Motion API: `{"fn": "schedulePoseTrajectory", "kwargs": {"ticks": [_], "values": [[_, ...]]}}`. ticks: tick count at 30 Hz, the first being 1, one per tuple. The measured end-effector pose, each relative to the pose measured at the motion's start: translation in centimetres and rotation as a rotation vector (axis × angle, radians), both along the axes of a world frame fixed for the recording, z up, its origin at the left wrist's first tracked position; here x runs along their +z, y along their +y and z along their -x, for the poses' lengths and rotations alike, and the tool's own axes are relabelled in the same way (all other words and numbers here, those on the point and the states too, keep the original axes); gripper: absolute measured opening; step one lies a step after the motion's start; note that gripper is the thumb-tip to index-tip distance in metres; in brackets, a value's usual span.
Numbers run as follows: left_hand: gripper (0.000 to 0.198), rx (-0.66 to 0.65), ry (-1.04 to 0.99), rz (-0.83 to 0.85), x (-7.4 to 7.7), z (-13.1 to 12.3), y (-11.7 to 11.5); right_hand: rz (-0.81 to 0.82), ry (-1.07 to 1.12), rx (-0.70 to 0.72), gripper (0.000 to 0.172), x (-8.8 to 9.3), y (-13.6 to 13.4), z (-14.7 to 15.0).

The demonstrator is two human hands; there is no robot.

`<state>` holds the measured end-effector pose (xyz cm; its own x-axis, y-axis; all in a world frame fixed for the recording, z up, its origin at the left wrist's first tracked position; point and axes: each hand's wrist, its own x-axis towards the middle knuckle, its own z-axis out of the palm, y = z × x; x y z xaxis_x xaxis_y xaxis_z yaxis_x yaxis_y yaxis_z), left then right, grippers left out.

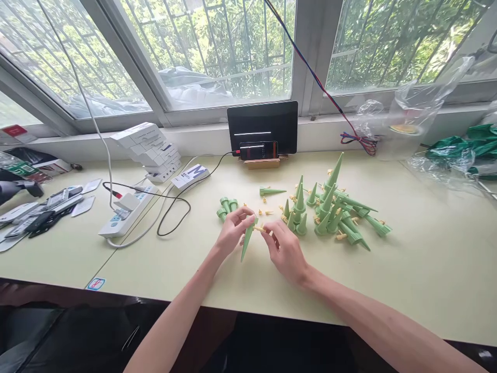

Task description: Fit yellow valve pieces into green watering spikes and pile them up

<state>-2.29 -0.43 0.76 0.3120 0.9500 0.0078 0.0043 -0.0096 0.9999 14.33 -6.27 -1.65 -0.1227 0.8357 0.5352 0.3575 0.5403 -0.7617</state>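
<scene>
My left hand [236,228] grips a green plastic spike [247,242] near its wide end, with the point hanging down toward the table's front. Between the fingertips of my right hand [284,249] is a small yellow valve [259,229], its tip at the side of the spike. Whether it sits inside the spike I cannot tell. Several more green spikes [298,207], many with yellow valves, stand and lie in a pile to the right. Beyond my hands lie one single spike [272,191] and a few loose yellow valves [266,212]. Short green pieces [224,203] stand just past my left hand.
At the back, a phone [258,150] leans in a cardboard stand before a dark tablet [262,124]. Left are a power strip [126,212] with cables, a white box [190,176] and stacked white boxes [149,147]. Plastic bags [411,124] lie at the back right.
</scene>
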Motion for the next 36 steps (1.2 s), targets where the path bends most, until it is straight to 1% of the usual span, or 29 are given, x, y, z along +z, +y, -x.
{"fn": "schedulePoseTrajectory", "kwargs": {"ticks": [7, 13, 20, 27, 32, 36], "values": [[0.029, 0.012, 0.051, 0.012, 0.3, 0.3, -0.1, 0.011, 0.020, 0.013, 0.017, 0.1, 0.0, 0.0], [0.031, 0.013, 0.069, -0.016, 0.3, 0.4, -0.1, 0.028, 0.028, 0.009, 0.016, 0.1, 0.0, 0.0], [0.030, -0.030, 0.098, -0.066, 0.2, 0.6, -0.1, 0.046, 0.031, 0.000, 0.014, 0.0, 0.0, -0.1], [0.032, -0.052, 0.114, -0.088, 0.7, 0.8, -0.1, 0.053, 0.041, -0.016, 0.014, -0.2, 0.1, 0.0], [0.031, -0.087, 0.110, -0.069, 0.9, 1.1, 0.1, 0.058, 0.046, -0.014, 0.012, -0.2, 0.2, 0.0], [0.031, -0.088, 0.101, -0.049, 0.9, 1.2, 0.2, 0.061, 0.039, -0.016, 0.013, -0.3, 0.2, -0.1]]}}
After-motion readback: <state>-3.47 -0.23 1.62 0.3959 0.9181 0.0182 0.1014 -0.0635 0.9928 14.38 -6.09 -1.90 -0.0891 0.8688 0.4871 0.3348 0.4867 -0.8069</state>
